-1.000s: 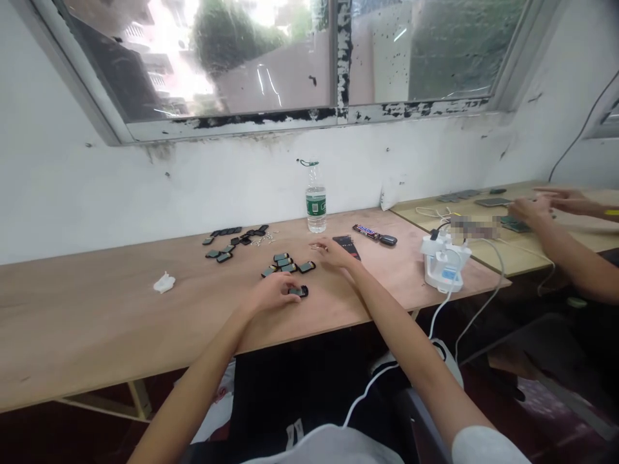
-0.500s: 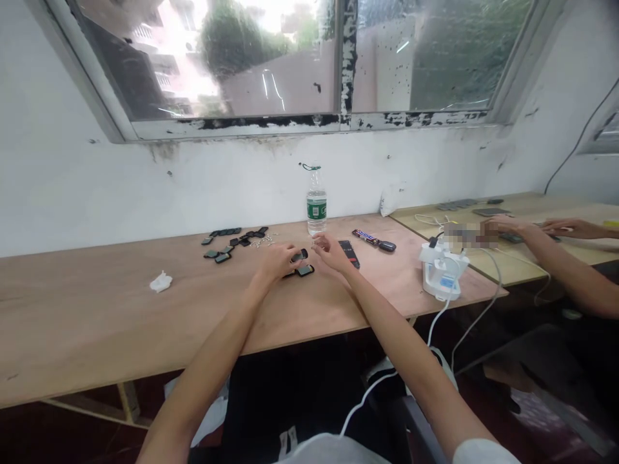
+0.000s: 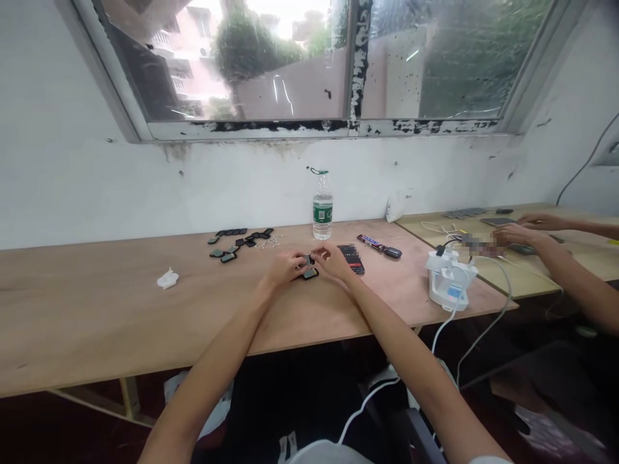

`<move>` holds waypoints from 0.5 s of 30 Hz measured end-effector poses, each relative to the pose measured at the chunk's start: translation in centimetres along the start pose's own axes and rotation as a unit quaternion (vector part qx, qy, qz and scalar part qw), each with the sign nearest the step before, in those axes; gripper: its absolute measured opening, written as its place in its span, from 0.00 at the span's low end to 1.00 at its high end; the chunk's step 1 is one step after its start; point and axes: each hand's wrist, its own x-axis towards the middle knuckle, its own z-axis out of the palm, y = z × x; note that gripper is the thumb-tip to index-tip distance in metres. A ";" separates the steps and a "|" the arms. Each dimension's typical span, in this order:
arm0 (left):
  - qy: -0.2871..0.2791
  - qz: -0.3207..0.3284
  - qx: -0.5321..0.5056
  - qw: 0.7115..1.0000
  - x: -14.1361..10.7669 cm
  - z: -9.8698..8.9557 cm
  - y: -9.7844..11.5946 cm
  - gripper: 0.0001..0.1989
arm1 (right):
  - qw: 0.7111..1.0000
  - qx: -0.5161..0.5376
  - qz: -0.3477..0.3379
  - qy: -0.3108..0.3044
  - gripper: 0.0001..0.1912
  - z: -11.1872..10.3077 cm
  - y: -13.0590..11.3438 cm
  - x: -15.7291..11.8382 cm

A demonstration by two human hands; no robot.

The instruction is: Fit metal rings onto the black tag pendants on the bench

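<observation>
Near the middle of the wooden table [image 3: 120,309], my left hand [image 3: 286,267] grips a small dark-rimmed piece [image 3: 307,260] by its left side. The fingers of my right hand [image 3: 329,260] are closed at the right side of that same piece. Another piece with a grey face [image 3: 310,274] lies on the wood just below my fingertips. Several similar black and grey pieces [image 3: 228,256] are scattered to the left, beside small white bits [image 3: 265,243]. A black phone [image 3: 353,259] lies right of my right hand.
A water bottle [image 3: 322,209] stands by the wall. A snack bar [image 3: 370,242] and a black oval object [image 3: 393,252] lie right. Crumpled tissue [image 3: 167,278] is left. A white power strip [image 3: 449,283] with cables stands right, near another person's hands [image 3: 515,233].
My right hand has come down and left to the piece in my left hand, so both hands now touch it. The view has shifted slightly, and the phone screen has lit differently.
</observation>
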 end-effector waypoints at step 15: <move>0.019 -0.057 -0.027 0.998 -0.7 -0.6 -0.2 0.06 | 0.995 0.035 -0.012 -0.089 0.16 0.8 0.6 -0.6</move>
